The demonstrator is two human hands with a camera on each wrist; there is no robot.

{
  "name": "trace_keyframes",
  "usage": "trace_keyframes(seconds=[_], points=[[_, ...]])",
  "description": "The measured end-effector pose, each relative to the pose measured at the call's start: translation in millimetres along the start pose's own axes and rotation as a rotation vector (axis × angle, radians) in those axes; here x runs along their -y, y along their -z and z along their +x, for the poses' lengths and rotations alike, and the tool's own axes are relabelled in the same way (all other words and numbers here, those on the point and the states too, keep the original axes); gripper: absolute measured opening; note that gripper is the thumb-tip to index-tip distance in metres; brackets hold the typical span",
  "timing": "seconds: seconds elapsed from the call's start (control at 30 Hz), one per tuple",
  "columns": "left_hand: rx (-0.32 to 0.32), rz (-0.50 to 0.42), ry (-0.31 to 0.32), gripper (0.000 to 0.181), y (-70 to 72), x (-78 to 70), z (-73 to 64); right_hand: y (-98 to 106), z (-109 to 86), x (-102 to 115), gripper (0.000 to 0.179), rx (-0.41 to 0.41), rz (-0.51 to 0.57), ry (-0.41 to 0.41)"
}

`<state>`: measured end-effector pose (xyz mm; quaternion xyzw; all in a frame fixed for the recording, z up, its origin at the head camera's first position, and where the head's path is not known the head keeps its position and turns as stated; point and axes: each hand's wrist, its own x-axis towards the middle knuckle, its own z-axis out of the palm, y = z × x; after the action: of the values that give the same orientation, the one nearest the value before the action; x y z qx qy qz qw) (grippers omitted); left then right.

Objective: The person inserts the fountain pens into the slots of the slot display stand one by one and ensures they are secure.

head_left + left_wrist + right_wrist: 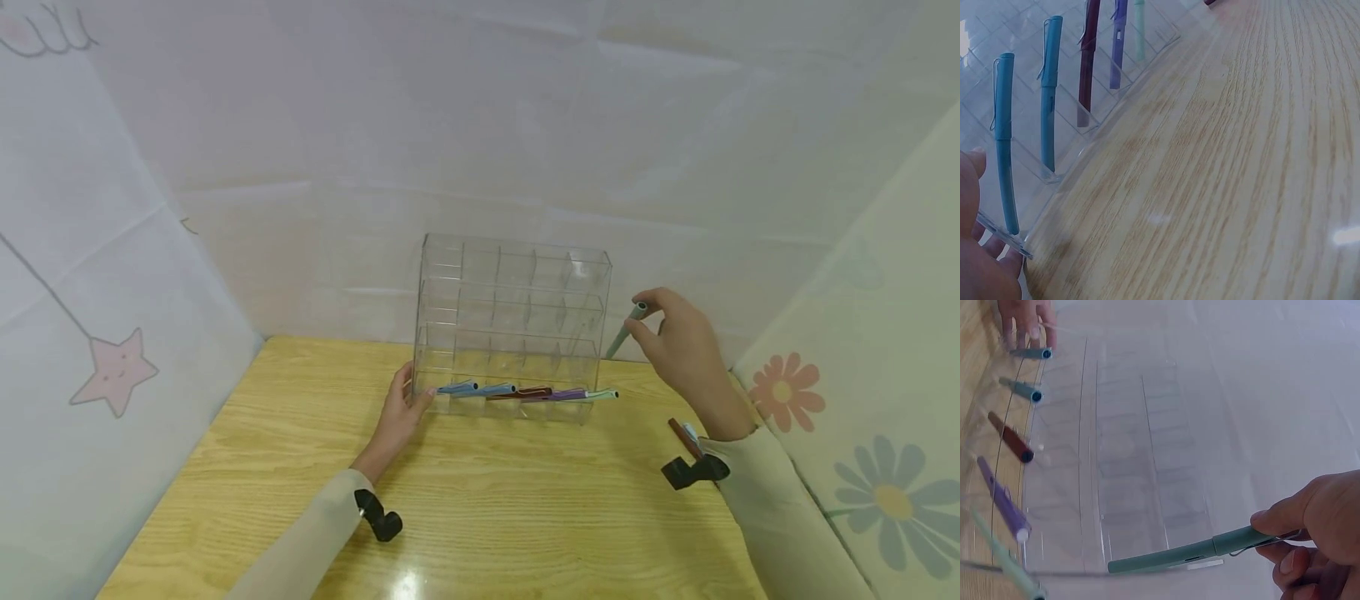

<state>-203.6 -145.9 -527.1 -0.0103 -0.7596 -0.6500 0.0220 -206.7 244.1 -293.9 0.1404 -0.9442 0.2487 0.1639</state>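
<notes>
A clear acrylic pen organizer [516, 245] with tiered compartments stands on the table. My left hand [399, 414] grips its lower left edge, thumb in front and fingers behind. Along the lowest tier stand a blue pen [1002, 134], another blue pen [1050, 94], a dark red pen [1087, 69], a purple pen [1118, 47] and a pale green pen [1009, 562]. To the right of the organizer, my right hand [681, 346] pinches a dark green pen [1166, 557] by its capped end. This pen slants downward, its lower end near the organizer's right side.
A brown pen [684, 437] and a whitish pen [691, 430] lie on the wooden table [480, 508] beside my right forearm, partly hidden by it. A pale cloth wall [360, 208] rises behind the organizer, and others enclose the left and right sides.
</notes>
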Motion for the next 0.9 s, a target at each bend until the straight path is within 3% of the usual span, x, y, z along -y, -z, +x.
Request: trace_keyframes(seconds=[0.9], points=[[-0.006, 0.01, 0.009, 0.073, -0.3, 1.7, 0.5, -85.6, 47.8, 90.4, 0.032, 0.088, 0.244, 0.161]])
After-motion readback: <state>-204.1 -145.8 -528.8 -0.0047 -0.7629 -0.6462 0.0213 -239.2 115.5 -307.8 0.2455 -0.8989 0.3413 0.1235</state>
